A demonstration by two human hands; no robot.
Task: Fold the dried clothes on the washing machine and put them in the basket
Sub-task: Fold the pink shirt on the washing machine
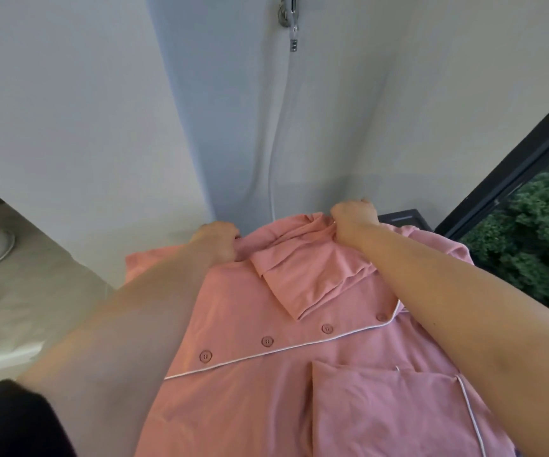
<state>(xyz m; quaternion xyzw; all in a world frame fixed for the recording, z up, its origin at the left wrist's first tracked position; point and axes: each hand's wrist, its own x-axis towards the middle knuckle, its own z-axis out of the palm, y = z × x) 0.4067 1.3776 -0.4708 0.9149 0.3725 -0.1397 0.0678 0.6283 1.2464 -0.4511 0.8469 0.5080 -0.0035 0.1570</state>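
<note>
Pyjama shirt [253, 400] in pink, piped in white, spread button-side up over the washing machine [405, 216]. Only a dark strip of the machine is seen, at its far right corner; the rest is covered by cloth. The far edge of the shirt is gripped by both hands. The left hand [218, 241] is closed on the fabric toward the far left corner, and the right hand [354, 218] is bunched round a fold of it toward the far right corner. A sleeve [299, 278] lies folded across the body, just beyond the row of buttons [267, 341]. A tap [291, 21] and white hose [274, 153] are seen on the wall behind. No basket is in view.

The cloth is judged light, soft and limp. No shape will be held by it, creases will be taken wherever it is bunched, and any unsupported part will sag. A hold at two well-separated points on one edge, as shown, is therefore suited, so that the edge is kept taut while it is carried over. The seams and the piped placket are judged the firmer parts and may be taken in preference to the loose middle.
</note>
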